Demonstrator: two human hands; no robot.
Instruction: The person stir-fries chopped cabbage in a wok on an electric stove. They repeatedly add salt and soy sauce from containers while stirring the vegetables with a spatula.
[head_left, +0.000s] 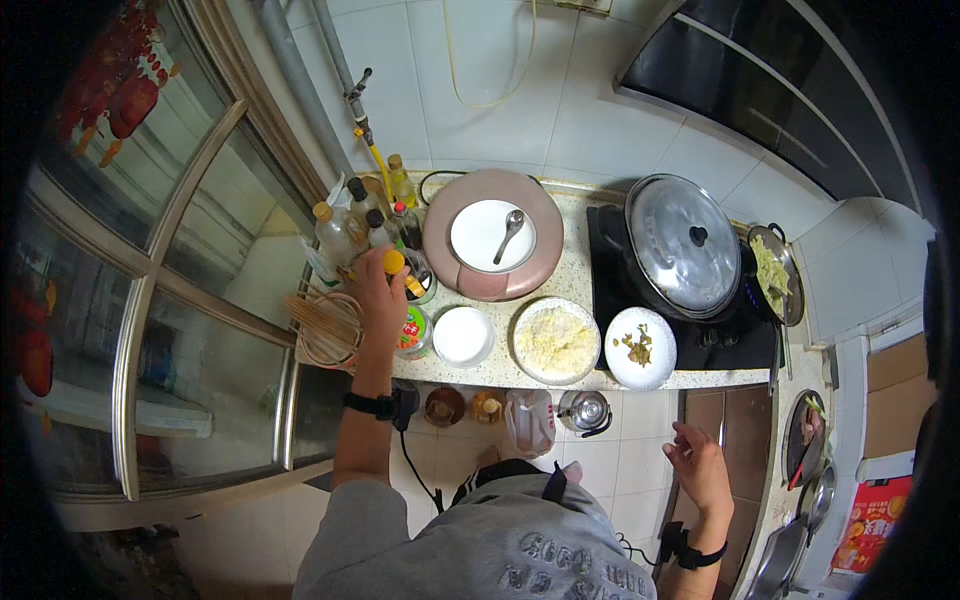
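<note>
My left hand (379, 289) is closed around a yellow-capped bottle (394, 262) among the seasoning bottles at the counter's left end. A dark bottle with a red cap (406, 223) stands just behind it. Below the hand is a lidded jar (412, 330) with a green and red label. Beside the jar sits a small white container (463, 337). Empty, with loosely bent fingers apart, my right hand (699, 459) hangs in front of the counter. Nearest to it on the counter is a white plate (640, 375) with small chopped pieces on it.
A bowl of pale, crumbly, flour-like mix (556, 341) sits mid-counter. Behind it, a round pink appliance (551, 259) bears a white bowl (480, 217) with a spoon (510, 232). A large lidded pot (679, 240) stands on the black cooktop (709, 356). Chopsticks (319, 319) fill a basket at left.
</note>
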